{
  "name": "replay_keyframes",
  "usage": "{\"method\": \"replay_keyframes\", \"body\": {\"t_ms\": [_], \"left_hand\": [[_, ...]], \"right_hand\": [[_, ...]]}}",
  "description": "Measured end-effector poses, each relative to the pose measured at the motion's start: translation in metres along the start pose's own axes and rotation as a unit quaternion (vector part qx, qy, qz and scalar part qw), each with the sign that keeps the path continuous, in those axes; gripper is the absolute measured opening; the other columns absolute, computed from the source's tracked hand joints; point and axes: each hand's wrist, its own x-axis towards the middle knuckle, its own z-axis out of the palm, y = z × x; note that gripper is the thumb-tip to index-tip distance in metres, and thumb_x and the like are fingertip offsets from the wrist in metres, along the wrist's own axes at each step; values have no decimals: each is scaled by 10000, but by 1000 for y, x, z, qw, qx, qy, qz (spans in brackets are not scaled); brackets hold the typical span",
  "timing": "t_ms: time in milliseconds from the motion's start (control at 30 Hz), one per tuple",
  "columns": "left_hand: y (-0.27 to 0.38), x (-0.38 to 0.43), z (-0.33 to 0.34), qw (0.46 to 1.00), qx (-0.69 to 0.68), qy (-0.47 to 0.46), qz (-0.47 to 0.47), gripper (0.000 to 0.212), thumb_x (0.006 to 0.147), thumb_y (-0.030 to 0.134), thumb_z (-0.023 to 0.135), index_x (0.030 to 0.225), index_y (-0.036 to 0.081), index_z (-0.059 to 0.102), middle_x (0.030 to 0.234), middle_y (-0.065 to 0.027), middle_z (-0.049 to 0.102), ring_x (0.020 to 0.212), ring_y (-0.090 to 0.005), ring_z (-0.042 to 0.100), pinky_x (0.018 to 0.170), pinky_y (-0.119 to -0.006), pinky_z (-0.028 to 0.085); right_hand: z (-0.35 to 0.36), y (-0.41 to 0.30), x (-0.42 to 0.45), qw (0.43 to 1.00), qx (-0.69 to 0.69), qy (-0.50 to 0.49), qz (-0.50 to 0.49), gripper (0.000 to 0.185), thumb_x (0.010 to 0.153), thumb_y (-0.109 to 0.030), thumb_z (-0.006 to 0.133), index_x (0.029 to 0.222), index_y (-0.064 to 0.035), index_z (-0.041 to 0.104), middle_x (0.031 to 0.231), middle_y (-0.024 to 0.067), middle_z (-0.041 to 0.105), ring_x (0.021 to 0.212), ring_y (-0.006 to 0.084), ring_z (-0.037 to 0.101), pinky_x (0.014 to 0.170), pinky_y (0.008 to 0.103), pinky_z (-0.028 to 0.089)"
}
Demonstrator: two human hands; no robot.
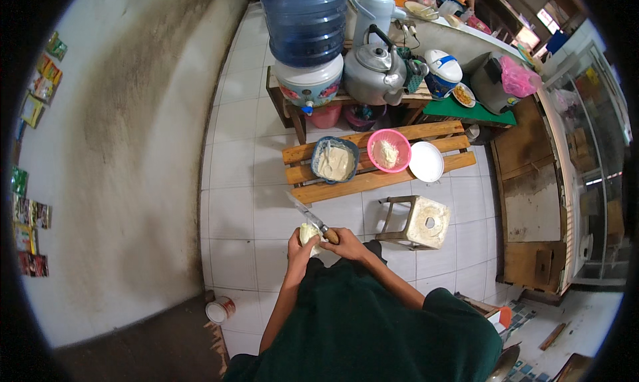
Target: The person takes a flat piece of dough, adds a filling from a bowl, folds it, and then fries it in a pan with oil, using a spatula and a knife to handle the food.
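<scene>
My left hand point(298, 247) holds a pale, whitish-yellow piece of food point(309, 232), perhaps a cabbage; my fingers partly hide it. In my right hand point(348, 243) is a kitchen knife point(310, 215), gripped by its wooden handle. Its blade points up and to the left, over the piece. On the slatted wooden bench point(344, 185) before me sits a dark blue basin point(355, 168) of thick pale batter point(340, 163) with a spoon in it. Beside it a pink plastic basket point(373, 138) holds pale shredded pieces point(388, 154). A white plate point(427, 162) lies at the right.
A plastic stool point(430, 212) stands right of my hands. Behind the bench, a low table carries a water dispenser point(309, 80) and an aluminium kettle point(372, 75). A glass display case point(594, 182) stands far right, a tin can point(219, 310) lower left. Another person is partly visible at the top right.
</scene>
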Motion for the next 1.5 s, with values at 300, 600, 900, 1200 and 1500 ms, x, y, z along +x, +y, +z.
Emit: {"method": "replay_keyframes", "body": {"t_ms": [300, 600, 900, 1200, 1500], "left_hand": [[11, 36, -62, 993, 106, -39, 29, 252, 805, 141, 677, 979, -16, 586, 886, -59, 625, 802, -111, 575, 714, -267, 467], [43, 54, -151, 997, 68, 28, 14, 242, 867, 198, 619, 982, -14, 600, 860, -31, 625, 766, -86, 564, 668, -243, 455], [91, 99, -277, 974, 207, -82, 33, 290, 847, 236, 638, 987, -16, 615, 839, -59, 648, 756, -97, 586, 664, -256, 469], [117, 135, -328, 959, 215, -185, 4, 279, 833, 194, 643, 1016, -13, 605, 866, -65, 648, 766, -113, 581, 699, -283, 474], [198, 211, -360, 942, 287, -158, 75, 345, 791, 94, 625, 1106, -36, 566, 980, -118, 647, 907, -173, 614, 800, -295, 471]], "right_hand": [[46, -6, 28, 994, -25, 99, 47, 262, 764, -192, 654, 850, 50, 598, 642, 53, 534, 637, 95, 468, 573, 298, 426], [119, -55, 95, 994, -49, 73, 66, 258, 779, -211, 664, 774, 35, 586, 591, 37, 502, 576, 95, 448, 525, 296, 397], [223, -87, 156, 980, 30, 181, 81, 289, 776, -241, 666, 792, 37, 588, 589, 49, 500, 567, 108, 432, 531, 301, 393], [255, -112, 194, 973, 17, 221, 66, 287, 764, -245, 678, 770, 31, 598, 576, 45, 502, 550, 114, 437, 514, 295, 385], [262, -122, 318, 937, 188, 284, 77, 257, 770, -222, 670, 799, 27, 616, 637, 8, 548, 591, 95, 497, 541, 279, 412]]}}
